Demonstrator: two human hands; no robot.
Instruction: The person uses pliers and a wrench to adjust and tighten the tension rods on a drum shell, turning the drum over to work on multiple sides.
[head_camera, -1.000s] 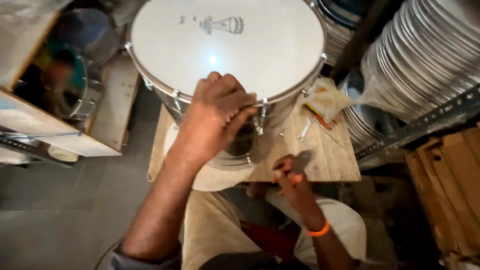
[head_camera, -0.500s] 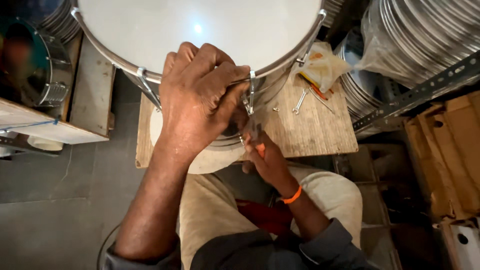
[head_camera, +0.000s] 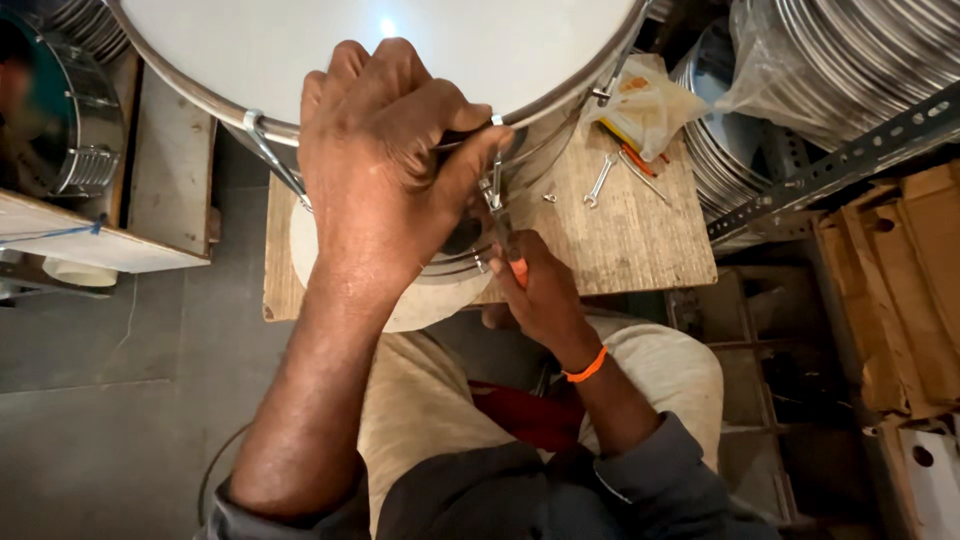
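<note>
Drum (head_camera: 400, 40), large and round, stands on a small wooden table (head_camera: 620, 240) directly ahead of the person, its white head filling the top of the view and its lower body hidden under the left hand (head_camera: 385, 170). That hand lies curled over the near rim, fingers on the white skin and thumb hooked down by a metal tension rod (head_camera: 495, 180) on the shiny side wall, so it grips the hoop rather than lying flat. Below it the right hand (head_camera: 535, 295), with an orange band at the wrist, is closed around an orange-handled tool (head_camera: 515, 262) whose tip points up to the foot of that rod; the tip itself is too small to make out. The drum has a bright metal hoop, a chrome shell and a second hook (head_camera: 265, 150) at the left of the rim. A pale round disc (head_camera: 425, 305) peeks out beneath it. On the table to the right lie a small wrench (head_camera: 598, 182) and a plastic bag (head_camera: 645, 100) with bits inside. Stacked metal hoops (head_camera: 860, 50) fill the upper right, beside a slotted steel bar (head_camera: 840, 165); another drum (head_camera: 60, 120) sits on a shelf at left.
</note>
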